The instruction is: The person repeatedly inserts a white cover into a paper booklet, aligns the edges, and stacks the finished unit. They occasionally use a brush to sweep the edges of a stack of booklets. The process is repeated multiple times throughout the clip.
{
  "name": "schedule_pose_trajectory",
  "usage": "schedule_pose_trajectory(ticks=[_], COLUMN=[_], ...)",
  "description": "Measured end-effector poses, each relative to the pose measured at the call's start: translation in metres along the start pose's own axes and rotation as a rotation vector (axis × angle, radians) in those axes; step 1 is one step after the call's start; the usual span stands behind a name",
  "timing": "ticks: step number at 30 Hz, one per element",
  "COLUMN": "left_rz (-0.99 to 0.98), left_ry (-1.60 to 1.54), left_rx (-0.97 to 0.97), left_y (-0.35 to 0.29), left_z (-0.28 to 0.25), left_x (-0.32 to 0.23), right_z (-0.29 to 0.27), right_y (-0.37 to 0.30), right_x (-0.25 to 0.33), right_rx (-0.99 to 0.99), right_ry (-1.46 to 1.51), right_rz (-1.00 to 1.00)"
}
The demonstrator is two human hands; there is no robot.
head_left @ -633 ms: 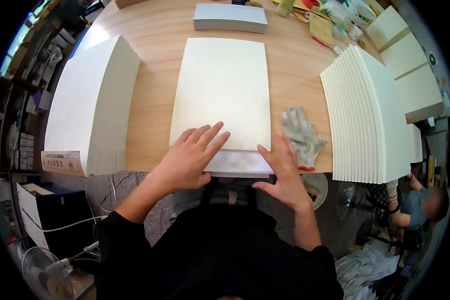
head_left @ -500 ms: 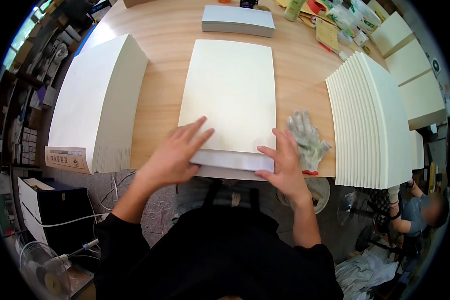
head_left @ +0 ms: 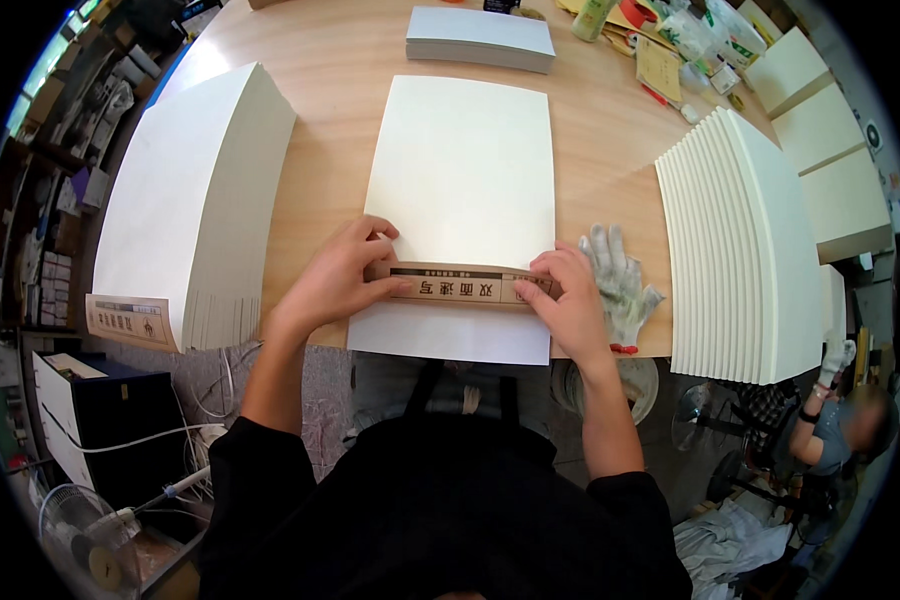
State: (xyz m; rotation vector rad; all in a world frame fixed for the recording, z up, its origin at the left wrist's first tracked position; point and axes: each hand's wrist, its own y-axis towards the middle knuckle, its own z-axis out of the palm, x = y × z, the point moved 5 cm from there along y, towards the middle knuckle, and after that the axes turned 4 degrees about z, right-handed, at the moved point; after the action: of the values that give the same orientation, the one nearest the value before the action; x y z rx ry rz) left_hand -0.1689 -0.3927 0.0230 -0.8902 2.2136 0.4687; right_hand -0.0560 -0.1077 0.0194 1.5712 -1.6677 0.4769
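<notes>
Your forearms [head_left: 278, 375] angle forward; left hand [head_left: 345, 268] and right hand [head_left: 572, 295] are curled, pinching opposite ends of a brown printed strip [head_left: 460, 287] across white paper [head_left: 465, 170] at the near edge of the tabletop [head_left: 320, 190].

Matt paper strip [head_left: 460, 287], smooth matt paper sheet [head_left: 465, 170], glossy wood-grain tabletop [head_left: 610, 130], rough cloth glove [head_left: 615, 280]

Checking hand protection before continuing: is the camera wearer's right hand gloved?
No, the right hand is bare and the pale glove lies beside it on the table.
</notes>
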Motion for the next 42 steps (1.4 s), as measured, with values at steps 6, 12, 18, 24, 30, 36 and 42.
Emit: schedule_pose_trajectory(ticks=[6, 12, 18, 24, 30, 36, 42], left_rz=[-0.059, -0.135, -0.119, 0.659, 0.662, 0.624, 0.625], left_ry=[0.077, 0.040, 0.529, 1.209, 1.167, 1.087, 1.057], left_rx=[-0.084, -0.069, 0.287, 0.606, 0.683, 0.715, 0.763], left_y=[0.019, 0.022, 0.049, 0.099, 0.115, 0.120, 0.120], left_z=[0.009, 0.014, 0.011, 0.085, 0.085, 0.081, 0.084], left_x=[0.002, 0.010, -0.019, -0.077, -0.087, -0.079, -0.085], right_z=[0.008, 0.007, 0.005, -0.065, -0.074, -0.057, 0.021], right_y=[0.003, 0.006, 0.003, 0.020, -0.014, -0.020, -0.032], right_x=[-0.007, -0.010, -0.011, -0.024, -0.056, 0.003, 0.040], right_rx=[-0.079, -0.043, -0.055, -0.131, -0.064, -0.012, 0.170], right_ry=[-0.104, -0.106, -0.179, -0.047, -0.395, -0.393, -0.579], right_rz=[0.090, 0.119, 0.041, 0.170, -0.053, -0.294, -0.737])
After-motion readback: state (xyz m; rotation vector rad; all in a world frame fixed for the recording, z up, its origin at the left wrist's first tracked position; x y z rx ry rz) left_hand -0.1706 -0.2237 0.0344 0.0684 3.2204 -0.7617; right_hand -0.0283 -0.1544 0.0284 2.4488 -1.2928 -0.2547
